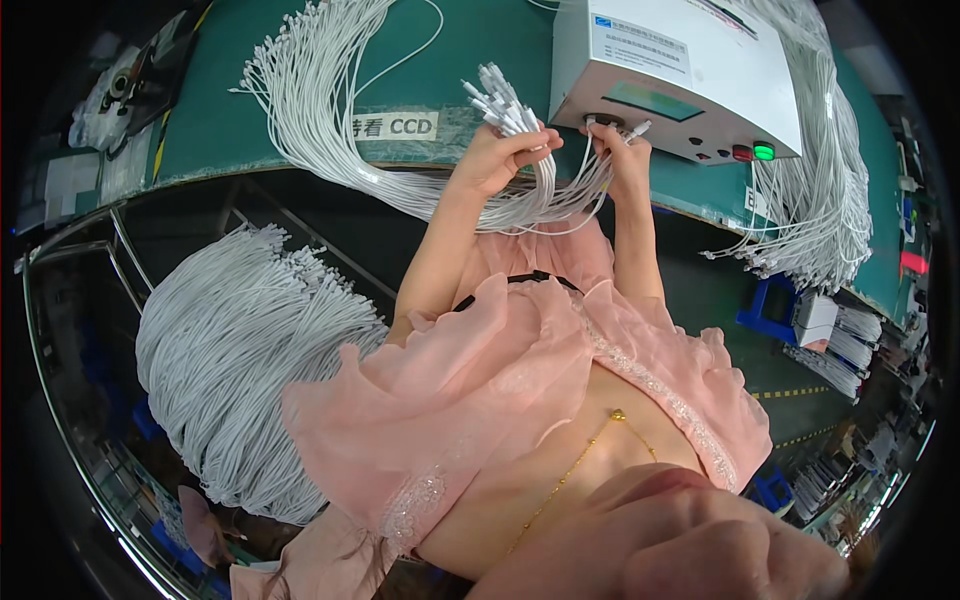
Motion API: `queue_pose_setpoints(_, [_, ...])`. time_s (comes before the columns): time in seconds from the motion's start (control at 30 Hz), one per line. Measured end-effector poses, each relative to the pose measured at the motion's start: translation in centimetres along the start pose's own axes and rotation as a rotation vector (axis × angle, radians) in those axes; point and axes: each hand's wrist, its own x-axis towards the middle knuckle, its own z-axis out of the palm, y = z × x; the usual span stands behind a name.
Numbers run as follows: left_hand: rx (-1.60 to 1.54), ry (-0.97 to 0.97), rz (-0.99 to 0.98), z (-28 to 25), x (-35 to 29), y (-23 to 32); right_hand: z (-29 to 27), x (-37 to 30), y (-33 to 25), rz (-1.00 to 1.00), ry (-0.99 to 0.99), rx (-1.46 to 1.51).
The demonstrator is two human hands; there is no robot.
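My left hand (492,160) is closed round a bundle of white cables (507,112), whose plug ends fan upward above the fingers. My right hand (624,165) pinches a white cable with a plug (638,130) at the front of a white tester box (630,60). Its fingertips are right by the dark round socket (603,119). Whether a plug sits fully in that socket is hidden by the fingers. Slack cable hangs in a loop between both hands. The box has a greenish screen (655,100) and a lit green button (764,151).
On the green table (215,120), a long cable bundle (300,110) lies to the left, and another bundle (815,200) hangs over the edge at right. A large cable heap (235,370) rests beside a metal rail (70,250) at lower left. A blue stool (768,308) stands right.
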Motion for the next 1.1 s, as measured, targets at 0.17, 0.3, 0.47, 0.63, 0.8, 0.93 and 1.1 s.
queue_pose_setpoints(0.17, [0.116,0.019,0.046,0.7,-0.3,-0.2,1.1,-0.9,-0.2,-0.199,-0.058,-0.272])
queue_pose_setpoints(0.3, [0.302,0.026,0.05,0.9,-0.3,-0.6,2.0,-3.0,-1.4,-0.078,-0.211,-0.31])
queue_pose_setpoints(0.47, [0.269,0.022,0.032,1.6,-0.6,-0.7,0.7,-2.4,-0.4,-0.036,-0.142,-0.115])
queue_pose_setpoints(0.63, [0.167,0.051,0.122,0.8,-0.4,-0.6,-0.6,-0.8,0.4,0.083,-0.017,-0.016])
queue_pose_setpoints(0.8, [0.217,0.117,0.142,1.0,-0.5,-0.3,-0.4,0.1,0.3,0.068,-0.009,-0.015])
queue_pose_setpoints(0.93, [0.181,0.13,0.167,0.9,-0.5,0.0,-0.2,0.0,0.0,0.079,-0.013,-0.004])
queue_pose_setpoints(1.1, [0.22,0.074,0.185,1.0,-0.4,-0.2,0.2,0.1,-0.4,0.066,-0.016,-0.083])
